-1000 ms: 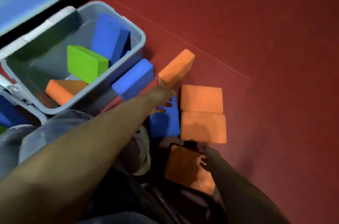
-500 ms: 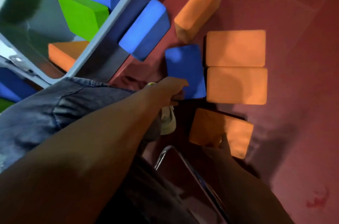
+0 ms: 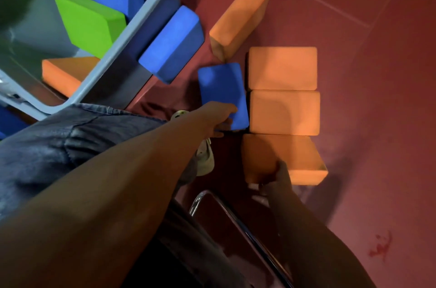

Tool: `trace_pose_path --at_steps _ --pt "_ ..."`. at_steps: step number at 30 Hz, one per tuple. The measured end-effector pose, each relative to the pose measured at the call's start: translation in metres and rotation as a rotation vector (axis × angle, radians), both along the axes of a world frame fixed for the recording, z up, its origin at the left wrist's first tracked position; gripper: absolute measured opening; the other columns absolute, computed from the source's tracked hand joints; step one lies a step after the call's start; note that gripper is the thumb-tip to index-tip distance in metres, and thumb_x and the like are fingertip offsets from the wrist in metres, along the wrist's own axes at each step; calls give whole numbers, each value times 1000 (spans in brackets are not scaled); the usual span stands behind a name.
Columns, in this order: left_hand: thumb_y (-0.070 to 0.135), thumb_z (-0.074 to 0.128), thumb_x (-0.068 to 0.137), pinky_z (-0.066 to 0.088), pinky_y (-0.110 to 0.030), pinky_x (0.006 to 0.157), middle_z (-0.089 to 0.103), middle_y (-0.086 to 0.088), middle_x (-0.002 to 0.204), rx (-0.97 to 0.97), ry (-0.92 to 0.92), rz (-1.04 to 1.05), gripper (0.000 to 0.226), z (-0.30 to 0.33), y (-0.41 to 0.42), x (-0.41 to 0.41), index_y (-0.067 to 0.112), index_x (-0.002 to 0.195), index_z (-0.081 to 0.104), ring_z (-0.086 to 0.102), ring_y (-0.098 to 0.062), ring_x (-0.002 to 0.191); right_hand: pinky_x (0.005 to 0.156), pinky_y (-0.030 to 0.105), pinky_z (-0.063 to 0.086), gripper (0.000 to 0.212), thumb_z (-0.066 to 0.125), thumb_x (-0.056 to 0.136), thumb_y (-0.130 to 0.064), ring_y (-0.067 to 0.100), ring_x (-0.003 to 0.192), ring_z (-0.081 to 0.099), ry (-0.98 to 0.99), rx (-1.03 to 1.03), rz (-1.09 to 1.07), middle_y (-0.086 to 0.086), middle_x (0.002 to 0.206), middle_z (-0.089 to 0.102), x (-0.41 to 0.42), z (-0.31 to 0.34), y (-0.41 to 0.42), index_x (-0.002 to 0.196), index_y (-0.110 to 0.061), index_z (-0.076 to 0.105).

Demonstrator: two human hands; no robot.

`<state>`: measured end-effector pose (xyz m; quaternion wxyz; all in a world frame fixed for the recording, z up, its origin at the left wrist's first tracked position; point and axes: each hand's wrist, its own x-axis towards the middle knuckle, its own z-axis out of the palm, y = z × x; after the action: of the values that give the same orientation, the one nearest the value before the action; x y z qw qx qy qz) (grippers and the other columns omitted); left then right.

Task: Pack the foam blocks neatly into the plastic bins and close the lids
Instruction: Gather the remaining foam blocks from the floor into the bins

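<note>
Blue block [image 3: 223, 94] gripped, orange block [image 3: 283, 158] gripped

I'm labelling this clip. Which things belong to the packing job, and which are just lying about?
Job: grey bin; green block, in the bin; flat blue block, gripped by left hand; near orange block, gripped by right hand.
Not job: shoe; chair frame.

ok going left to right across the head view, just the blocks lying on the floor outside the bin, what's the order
blue block leaning on the bin → flat blue block gripped by the left hand → the two flat orange blocks side by side
</note>
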<state>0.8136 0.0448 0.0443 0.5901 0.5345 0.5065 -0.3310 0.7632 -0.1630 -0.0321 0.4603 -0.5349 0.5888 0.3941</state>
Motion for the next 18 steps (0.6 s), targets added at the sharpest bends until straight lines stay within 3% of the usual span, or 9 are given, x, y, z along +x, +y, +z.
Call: trace_pose_path --at_steps 1,3,5,7,9,10,13,15,18 --pt "27 52 96 44 -34 78 52 -3 87 2 -5 5 11 5 -2 2 18 99 47 49 -15 74 91 51 46 39 51 85 -58 32 90 62 27 -13 -14 7 100 60 5 1 1 97 -21 55" --pt "29 55 94 41 -33 72 50 -2 80 1 -31 26 12 15 -7 6 18 93 50 47 -15 72 98 51 41 71 57 69 -67 31 98 61 16 42 -34 14 101 63 14 9 5 110 -10 57" --pt "30 58 92 41 -34 77 51 -2 80 12 -74 51 18 25 -7 13 15 85 53 49 -18 83 93 42 44 50 65 70 -52 29 96 63 -73 138 9 12 94 64 36 26 16 102 -14 58" --pt "30 58 93 42 -35 82 50 -2 79 63 -153 73 23 38 -2 18 13 78 52 52 -20 87 82 32 38 38 62 72 -56 23 87 57 -62 207 -168 2 88 61 60 45 39 84 -20 56" --pt "31 63 90 49 -38 89 61 -5 91 122 -313 132 21 45 13 20 12 99 58 61 -24 94 72 29 35 42 58 72 -64 19 78 53 -164 331 -225 -3 81 58 77 60 66 78 -22 54" --pt "33 65 88 50 -41 91 64 -7 105 140 -378 196 37 49 23 19 16 120 54 62 -26 100 70 28 36 43 59 71 -63 18 73 52 -197 387 -205 -3 77 56 80 68 79 77 -22 52" --pt "41 64 88 51 -42 73 59 0 108 74 -369 411 79 66 55 9 36 150 15 60 -23 85 66 29 42 43 68 71 -57 17 57 47 -240 532 -149 1 68 48 86 85 105 78 -18 50" --pt "43 65 86 50 -45 68 61 2 98 35 -354 495 81 73 72 4 42 148 14 60 -22 82 73 36 47 46 71 68 -54 21 68 58 -273 574 -82 4 76 58 91 82 120 88 -17 55" --pt "42 73 79 55 -38 63 63 -1 113 113 -384 515 63 67 86 -3 31 134 44 63 -21 87 94 48 48 70 72 58 -57 26 106 63 -316 604 -72 8 113 66 94 65 144 115 -17 60"
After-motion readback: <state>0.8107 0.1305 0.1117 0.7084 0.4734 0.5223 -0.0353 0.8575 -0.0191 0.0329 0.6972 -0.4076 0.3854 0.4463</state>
